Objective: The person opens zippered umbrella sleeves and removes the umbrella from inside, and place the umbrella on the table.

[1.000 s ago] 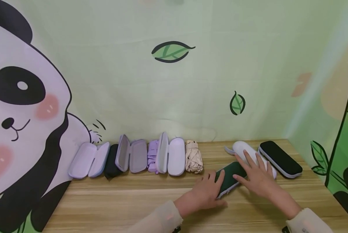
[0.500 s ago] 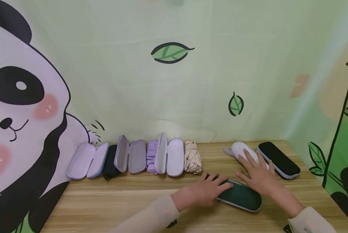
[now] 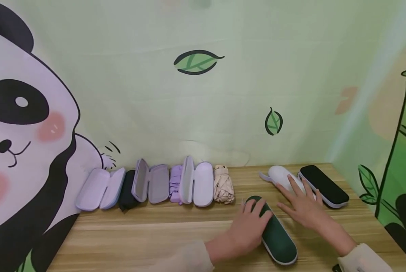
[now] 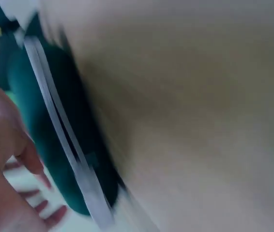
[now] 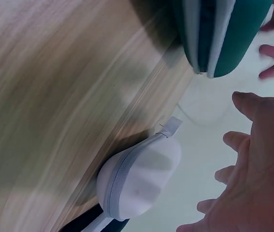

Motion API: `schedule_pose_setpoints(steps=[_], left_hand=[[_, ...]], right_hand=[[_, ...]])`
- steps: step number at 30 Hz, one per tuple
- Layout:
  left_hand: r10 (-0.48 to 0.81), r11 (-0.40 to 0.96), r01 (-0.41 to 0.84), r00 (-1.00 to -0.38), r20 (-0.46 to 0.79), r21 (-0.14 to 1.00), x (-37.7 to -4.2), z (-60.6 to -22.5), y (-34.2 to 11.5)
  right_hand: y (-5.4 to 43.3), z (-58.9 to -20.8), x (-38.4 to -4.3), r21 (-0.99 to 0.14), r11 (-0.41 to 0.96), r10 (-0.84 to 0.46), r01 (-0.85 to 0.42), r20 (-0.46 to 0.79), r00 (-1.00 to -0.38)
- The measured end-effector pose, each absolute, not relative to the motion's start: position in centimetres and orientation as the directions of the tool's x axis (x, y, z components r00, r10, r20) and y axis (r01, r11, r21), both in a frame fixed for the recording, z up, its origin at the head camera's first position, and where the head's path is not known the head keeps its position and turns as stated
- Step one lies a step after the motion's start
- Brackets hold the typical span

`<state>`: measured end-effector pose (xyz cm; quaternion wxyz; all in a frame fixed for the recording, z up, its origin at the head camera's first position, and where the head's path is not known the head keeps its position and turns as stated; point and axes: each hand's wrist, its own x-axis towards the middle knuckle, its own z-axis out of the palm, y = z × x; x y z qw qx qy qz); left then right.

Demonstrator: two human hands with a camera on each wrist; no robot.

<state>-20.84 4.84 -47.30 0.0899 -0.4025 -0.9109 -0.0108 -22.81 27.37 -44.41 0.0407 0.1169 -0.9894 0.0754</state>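
Note:
A dark green zip case (image 3: 279,240) with a light grey zipper band lies slanted across the wood table. My left hand (image 3: 243,228) grips its far end, fingers bent over the top; the thumb is hidden. The left wrist view is blurred but shows the green case (image 4: 54,116) side-on, its zipper running lengthwise. My right hand (image 3: 305,206) spreads its fingers above a white zip case (image 3: 284,177) and holds nothing. In the right wrist view a gap shows between those fingers and the white case (image 5: 139,183).
A black-topped zip case (image 3: 323,185) lies at right. Along the back left stand several opened cases, including a lilac one (image 3: 92,189), a grey one (image 3: 159,183) and a white one (image 3: 203,185). Folded black (image 3: 128,189), purple (image 3: 176,183) and beige (image 3: 224,185) fabric bundles sit among them.
The green case has turned clockwise under my left hand, its near end swinging round toward me. My right hand has stayed about in place over the white case.

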Motion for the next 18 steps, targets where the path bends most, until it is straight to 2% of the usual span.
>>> schedule_pose_setpoints(steps=[2,6,9,12,15,18], left_hand=[[0.686,0.711,0.702,-0.706,0.175,0.042,-19.3,-47.2,5.6],[0.717,0.683,0.722,-0.692,0.087,0.114,-17.3,-47.4,7.2],[0.724,0.688,0.723,-0.690,-0.001,0.066,-16.7,-47.7,8.4],[0.690,0.724,0.690,-0.724,-0.012,0.026,-16.9,-48.0,9.0],[0.648,0.761,0.648,-0.761,0.032,-0.024,-17.8,-48.2,9.0],[0.636,0.771,0.630,-0.767,0.078,-0.090,-19.1,-48.5,8.6]], right_hand=[[27.4,-44.4,-22.9,-0.135,0.962,-0.225,-0.237,0.101,-0.969],[27.3,-44.2,-22.9,-0.131,0.963,-0.221,-0.236,0.116,-0.968],[27.3,-44.1,-22.9,-0.145,0.961,-0.220,-0.236,0.121,-0.968],[27.4,-44.0,-23.0,-0.168,0.956,-0.224,-0.241,0.115,-0.968],[27.5,-44.1,-23.0,-0.171,0.956,-0.225,-0.240,0.104,-0.969],[27.7,-44.3,-23.1,-0.164,0.958,-0.221,-0.234,0.095,-0.971]])
